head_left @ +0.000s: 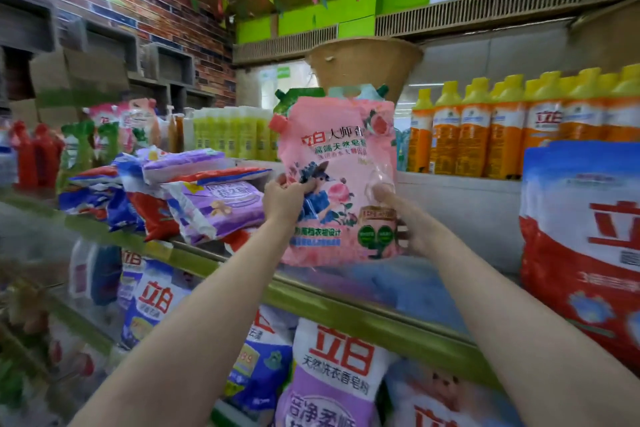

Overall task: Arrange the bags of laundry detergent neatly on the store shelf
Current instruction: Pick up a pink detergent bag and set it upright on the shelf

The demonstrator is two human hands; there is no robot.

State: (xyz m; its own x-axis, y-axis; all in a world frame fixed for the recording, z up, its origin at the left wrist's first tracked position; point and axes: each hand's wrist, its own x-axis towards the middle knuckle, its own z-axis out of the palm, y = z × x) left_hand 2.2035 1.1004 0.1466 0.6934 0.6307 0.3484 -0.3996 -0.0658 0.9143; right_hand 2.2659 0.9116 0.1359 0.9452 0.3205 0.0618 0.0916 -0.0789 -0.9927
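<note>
I hold a pink detergent bag (pixel 341 163) upright above the green-edged shelf (pixel 325 308). My left hand (pixel 282 199) grips its left edge, thumb over the printed front. My right hand (pixel 403 218) grips its lower right side, fingers partly hidden behind the bag. A green-topped bag (pixel 298 95) stands just behind it. Left of my hands lies a messy pile of purple, blue and red detergent bags (pixel 194 198). A large red and white bag (pixel 585 239) stands at the right.
Orange bottles with yellow caps (pixel 502 128) line the raised ledge at the back right, and pale green bottles (pixel 232 132) stand behind the pile. A woven basket (pixel 363 62) sits above. More detergent bags (pixel 332 371) fill the shelf below.
</note>
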